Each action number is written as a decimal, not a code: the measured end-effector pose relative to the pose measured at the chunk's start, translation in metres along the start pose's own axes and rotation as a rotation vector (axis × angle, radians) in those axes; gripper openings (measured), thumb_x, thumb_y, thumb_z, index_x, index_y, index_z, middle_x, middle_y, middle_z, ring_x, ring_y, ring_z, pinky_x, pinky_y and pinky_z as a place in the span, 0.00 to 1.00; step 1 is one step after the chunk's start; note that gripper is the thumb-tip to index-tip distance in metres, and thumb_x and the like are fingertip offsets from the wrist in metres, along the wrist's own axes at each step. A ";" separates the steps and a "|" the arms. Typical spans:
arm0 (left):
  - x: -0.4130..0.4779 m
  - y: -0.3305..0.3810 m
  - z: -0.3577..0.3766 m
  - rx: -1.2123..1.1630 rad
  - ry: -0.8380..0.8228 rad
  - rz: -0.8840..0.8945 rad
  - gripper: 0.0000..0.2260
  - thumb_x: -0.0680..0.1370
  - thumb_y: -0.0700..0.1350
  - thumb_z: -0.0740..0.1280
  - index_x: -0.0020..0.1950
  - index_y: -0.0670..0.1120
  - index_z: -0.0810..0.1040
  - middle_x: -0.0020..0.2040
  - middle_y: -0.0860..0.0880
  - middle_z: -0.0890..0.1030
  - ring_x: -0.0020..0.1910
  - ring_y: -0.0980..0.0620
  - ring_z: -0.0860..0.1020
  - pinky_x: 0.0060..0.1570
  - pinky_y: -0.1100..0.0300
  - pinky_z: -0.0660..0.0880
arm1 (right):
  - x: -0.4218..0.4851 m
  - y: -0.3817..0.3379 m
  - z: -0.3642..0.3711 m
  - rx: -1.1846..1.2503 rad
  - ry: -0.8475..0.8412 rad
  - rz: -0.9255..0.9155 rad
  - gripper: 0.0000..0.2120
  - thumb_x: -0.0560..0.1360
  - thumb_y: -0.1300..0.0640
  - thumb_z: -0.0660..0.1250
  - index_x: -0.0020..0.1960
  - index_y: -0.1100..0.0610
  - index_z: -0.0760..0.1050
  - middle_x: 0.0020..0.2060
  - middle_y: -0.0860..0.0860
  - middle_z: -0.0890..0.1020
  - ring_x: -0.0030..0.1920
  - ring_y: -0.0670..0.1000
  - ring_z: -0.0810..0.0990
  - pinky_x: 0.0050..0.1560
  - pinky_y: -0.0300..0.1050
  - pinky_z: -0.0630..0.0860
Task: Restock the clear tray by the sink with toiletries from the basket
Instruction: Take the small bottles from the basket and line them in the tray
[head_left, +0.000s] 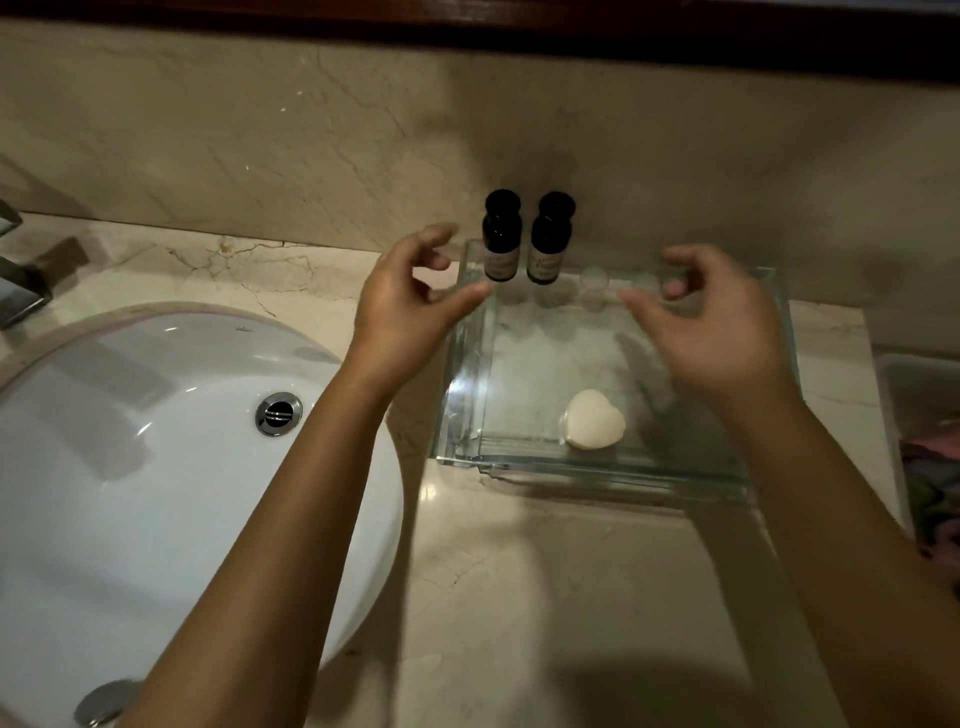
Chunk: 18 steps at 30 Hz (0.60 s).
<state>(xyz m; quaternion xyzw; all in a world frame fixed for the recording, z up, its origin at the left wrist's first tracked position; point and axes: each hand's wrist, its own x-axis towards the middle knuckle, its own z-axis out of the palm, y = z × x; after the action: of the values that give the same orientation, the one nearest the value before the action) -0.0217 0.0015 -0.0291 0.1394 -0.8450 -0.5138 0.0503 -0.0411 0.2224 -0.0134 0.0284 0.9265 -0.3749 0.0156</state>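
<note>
A pale veined marble counter (545, 597) fills the view, bare at its near edge where both forearms cross it. To the left a white sink (130, 467) is set into the stone, its drain (279, 413) near the middle and a metal tap (21, 280) at the far left edge. Right of the sink lies the clear tray (462, 395), a rectangle whose long axis runs left to right, parallel to the back wall. A pale heart-shaped soap (593, 420) rests on the tray floor near the front wall, its point turned toward the near left. Most of the tray floor around the soap is open. The left hand (410, 306) hovers over the tray's left wall, fingers spread and curled, holding nothing. The right hand (722, 332) hovers over the tray's right half, fingers likewise loosely curled and empty. Between the hands, at the tray's far left corner, two dark bottles (524, 239) stand upright side by side, just apart, caps up; whether they stand inside the tray or behind it I cannot tell. At the right edge a basket (893, 395) shows partly, with blurred coloured contents. The marble wall (260, 130) rises just behind the tray.
</note>
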 end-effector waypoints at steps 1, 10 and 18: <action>-0.010 0.001 -0.004 -0.012 0.037 -0.045 0.20 0.73 0.48 0.71 0.64 0.53 0.72 0.53 0.53 0.74 0.37 0.62 0.72 0.34 0.77 0.71 | -0.010 0.014 -0.011 -0.020 0.084 0.041 0.22 0.74 0.48 0.68 0.65 0.56 0.71 0.51 0.52 0.75 0.52 0.51 0.73 0.50 0.43 0.67; -0.076 -0.004 0.002 0.027 -0.094 -0.336 0.13 0.77 0.46 0.65 0.62 0.48 0.77 0.55 0.51 0.81 0.49 0.53 0.80 0.55 0.52 0.77 | -0.087 0.070 -0.042 0.448 0.077 0.517 0.07 0.77 0.57 0.64 0.52 0.56 0.79 0.43 0.52 0.80 0.41 0.52 0.78 0.37 0.36 0.73; -0.074 -0.004 0.005 -0.135 -0.009 -0.390 0.13 0.78 0.45 0.64 0.63 0.46 0.78 0.55 0.52 0.80 0.54 0.51 0.79 0.60 0.48 0.74 | -0.085 0.088 -0.034 0.667 0.126 0.584 0.16 0.74 0.54 0.69 0.58 0.60 0.78 0.47 0.57 0.83 0.44 0.56 0.82 0.42 0.48 0.79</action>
<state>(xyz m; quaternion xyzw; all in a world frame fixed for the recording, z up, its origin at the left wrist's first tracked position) 0.0488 0.0255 -0.0303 0.2946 -0.7657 -0.5700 -0.0446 0.0486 0.3059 -0.0456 0.3152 0.7074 -0.6303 0.0544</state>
